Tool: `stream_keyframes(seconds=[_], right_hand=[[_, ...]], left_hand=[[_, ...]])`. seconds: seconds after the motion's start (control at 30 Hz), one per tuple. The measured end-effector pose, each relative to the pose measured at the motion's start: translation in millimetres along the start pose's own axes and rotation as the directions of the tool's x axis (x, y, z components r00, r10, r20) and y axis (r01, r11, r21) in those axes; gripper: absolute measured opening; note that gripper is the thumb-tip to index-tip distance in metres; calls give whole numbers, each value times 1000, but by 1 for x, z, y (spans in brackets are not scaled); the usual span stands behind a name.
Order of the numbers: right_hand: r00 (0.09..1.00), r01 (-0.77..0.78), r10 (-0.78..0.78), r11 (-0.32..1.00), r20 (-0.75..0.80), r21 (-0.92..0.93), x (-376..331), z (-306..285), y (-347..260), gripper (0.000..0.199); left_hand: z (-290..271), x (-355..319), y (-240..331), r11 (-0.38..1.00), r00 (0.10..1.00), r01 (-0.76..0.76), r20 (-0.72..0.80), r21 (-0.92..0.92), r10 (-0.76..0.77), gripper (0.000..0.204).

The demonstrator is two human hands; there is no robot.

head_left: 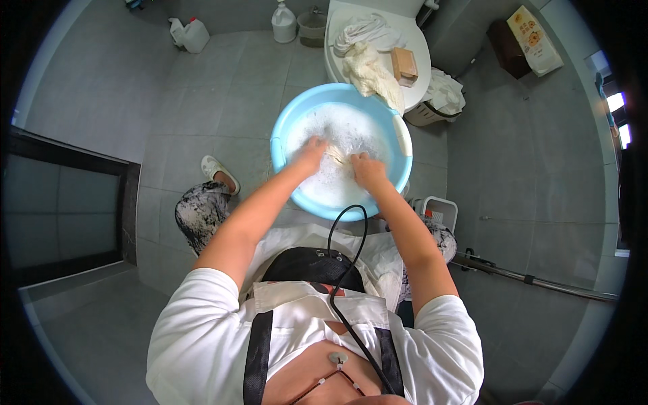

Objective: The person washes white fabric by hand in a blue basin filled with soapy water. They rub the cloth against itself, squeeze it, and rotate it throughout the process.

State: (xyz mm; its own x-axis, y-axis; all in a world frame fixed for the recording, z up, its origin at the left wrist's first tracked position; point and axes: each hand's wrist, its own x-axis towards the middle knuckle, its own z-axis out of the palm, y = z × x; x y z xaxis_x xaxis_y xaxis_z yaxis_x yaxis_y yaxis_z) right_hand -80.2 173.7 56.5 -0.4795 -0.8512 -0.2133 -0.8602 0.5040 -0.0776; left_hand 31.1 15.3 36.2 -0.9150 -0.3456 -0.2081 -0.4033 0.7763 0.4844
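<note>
A light blue plastic basin (282,115) full of white suds stands in front of me. Both hands are down in it at the level of the foam. My left hand (311,156) is closed on one end of a cream cloth (336,155), its fingertips partly sunk in suds. Gripping the cloth's other end is my right hand (368,170), fingers curled. Only a short wet stretch of the cloth shows between the hands; foam hides the rest. A cream knitted cloth (370,73) hangs from the toilet lid to the basin's far rim.
Behind the basin is a toilet (413,42) with a white cloth (368,32) and a brown box (404,65) on its lid. A laundry basket (424,115) stands beside it. Farther back are a pump bottle (283,23) and a white jug (196,36). A black cable (347,270) loops before me.
</note>
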Motion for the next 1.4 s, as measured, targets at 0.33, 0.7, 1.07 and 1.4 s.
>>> stream_keyframes(seconds=[0.33, 0.7, 1.07, 1.4], right_hand=[[994, -106, 95, 968, 60, 226, 25, -30, -10, 28], [912, -398, -135, -63, 387, 915, 26, -27, 13, 31], [955, -296, 43, 99, 293, 950, 34, -56, 3, 29], [969, -224, -27, -506, 244, 833, 40, -35, -36, 30]], left_hand=[[6, 12, 15, 931, 930, 89, -305, -353, -205, 46], [-117, 19, 30, -449, 980, -183, -127, -875, -152, 44], [-103, 18, 17, -616, 981, -157, -47, -772, -190, 42], [-110, 8, 34, -609, 980, -178, -82, -773, -182, 42]])
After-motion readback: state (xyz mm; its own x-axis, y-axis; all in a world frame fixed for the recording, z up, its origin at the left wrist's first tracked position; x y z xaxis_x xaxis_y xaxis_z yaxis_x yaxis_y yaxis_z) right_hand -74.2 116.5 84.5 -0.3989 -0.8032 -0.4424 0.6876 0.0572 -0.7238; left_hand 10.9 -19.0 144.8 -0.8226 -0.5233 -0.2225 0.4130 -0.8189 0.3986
